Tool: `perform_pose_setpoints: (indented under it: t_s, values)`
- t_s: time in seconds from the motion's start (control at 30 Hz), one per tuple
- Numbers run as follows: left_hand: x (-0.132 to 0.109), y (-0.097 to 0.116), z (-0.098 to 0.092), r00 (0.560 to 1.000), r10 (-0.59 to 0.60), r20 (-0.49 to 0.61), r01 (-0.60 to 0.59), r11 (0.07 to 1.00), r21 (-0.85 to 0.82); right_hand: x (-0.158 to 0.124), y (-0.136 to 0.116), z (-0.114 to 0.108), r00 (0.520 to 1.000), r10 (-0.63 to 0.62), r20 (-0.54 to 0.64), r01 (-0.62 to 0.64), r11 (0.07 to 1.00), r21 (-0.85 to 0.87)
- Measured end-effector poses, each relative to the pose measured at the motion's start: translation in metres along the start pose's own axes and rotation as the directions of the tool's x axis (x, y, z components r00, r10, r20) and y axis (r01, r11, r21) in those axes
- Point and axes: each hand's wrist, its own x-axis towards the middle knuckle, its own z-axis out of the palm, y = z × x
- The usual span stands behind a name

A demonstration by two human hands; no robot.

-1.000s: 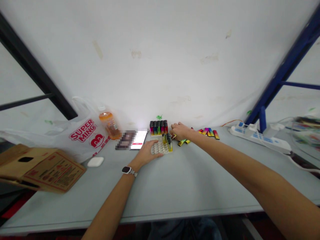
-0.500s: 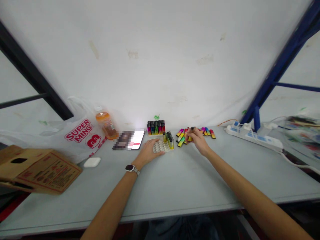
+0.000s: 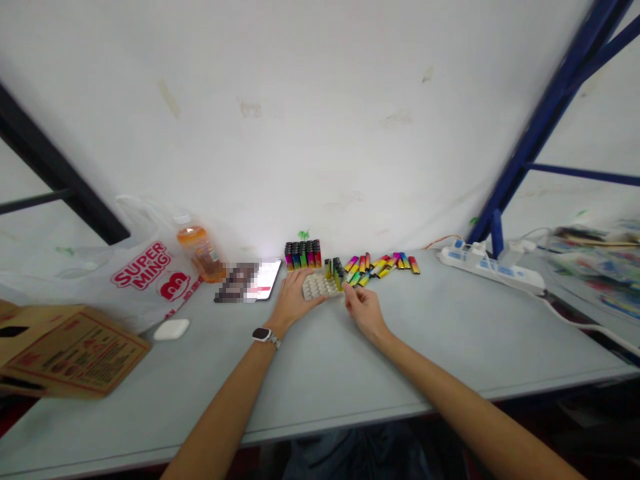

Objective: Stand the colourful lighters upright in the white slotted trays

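Note:
My left hand (image 3: 294, 300) holds a pale tray (image 3: 315, 287) with rows of round hollows, its fingers along the far left side and its thumb at the front edge. Several yellow lighters (image 3: 337, 272) with black tops stand upright at the tray's right end. My right hand (image 3: 364, 310) is closed in a pinch beside that end, on what appears to be a lighter, mostly hidden by the fingers. Loose multicoloured lighters (image 3: 383, 267) lie in a spread pile just beyond the right hand. Behind the tray, a block of upright lighters (image 3: 303, 255) stands against the wall.
Left of the tray lie a tablet (image 3: 250, 281) and a white case (image 3: 171, 329). Farther left are an orange drink bottle (image 3: 203, 253), a plastic bag (image 3: 135, 287) and a cardboard box (image 3: 80, 350). On the right, a power strip (image 3: 493, 270) trails a white cable.
My right hand has come from the loose lighters leftward and nearer to me, to the tray's right end. My left hand stays on the tray. The view has shifted slightly right.

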Motion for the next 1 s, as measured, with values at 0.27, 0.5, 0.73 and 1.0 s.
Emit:
perform_pose_setpoints:
  t_s: [0.27, 0.5, 0.73, 1.0]
  values:
    - [-0.014, 0.002, -0.002, 0.999, 0.01, -0.054, -0.016, 0.993, -0.12, -0.016, 0.006, -0.006, 0.99, -0.142, 0.003, 0.141, 0.978, -0.153]
    - [-0.014, -0.007, 0.007, 0.999, -0.051, -0.017, 0.049, 0.993, -0.106, -0.016, 0.005, -0.008, 0.992, -0.123, -0.012, 0.12, 0.982, -0.147]
    - [-0.014, -0.01, 0.01, 0.996, -0.09, 0.02, 0.092, 0.991, -0.102, -0.014, 0.007, -0.008, 0.991, -0.133, -0.013, 0.13, 0.982, -0.137]
    - [-0.014, -0.006, 0.007, 0.994, -0.102, 0.03, 0.105, 0.99, -0.094, -0.014, 0.009, -0.008, 0.992, -0.128, -0.012, 0.125, 0.983, -0.137]
